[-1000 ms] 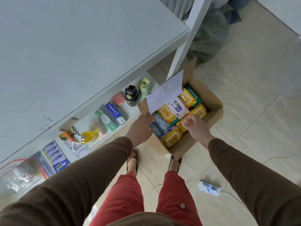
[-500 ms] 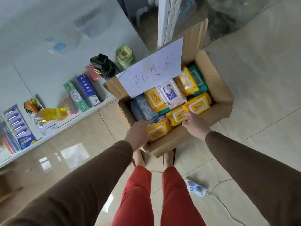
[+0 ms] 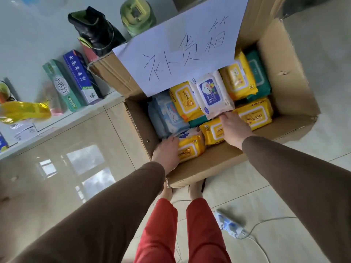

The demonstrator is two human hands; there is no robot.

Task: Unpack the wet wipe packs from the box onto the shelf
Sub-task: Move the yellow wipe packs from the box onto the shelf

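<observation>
An open cardboard box (image 3: 284,73) stands on the floor by my feet, filled with several wet wipe packs in yellow, white, light blue and green. My left hand (image 3: 167,152) grips a yellow pack (image 3: 190,149) in the near left corner. To its right, my right hand (image 3: 233,128) lies over a second yellow pack (image 3: 211,131), its fingers curled over the far edge and touching a white baby wipes pack (image 3: 210,93). The low white shelf (image 3: 57,120) runs along the left.
A handwritten paper sign (image 3: 180,50) covers the box's far left side. On the shelf stand toothpaste boxes (image 3: 62,86), a black bottle (image 3: 95,29), a green bottle (image 3: 136,16) and a yellow packet (image 3: 24,111). A plug with a cable (image 3: 228,224) lies on the floor.
I have bent closer to the box, which now fills the view. My right hand has slid further in, to the edge of the white pack. My left hand stays on the near yellow pack.
</observation>
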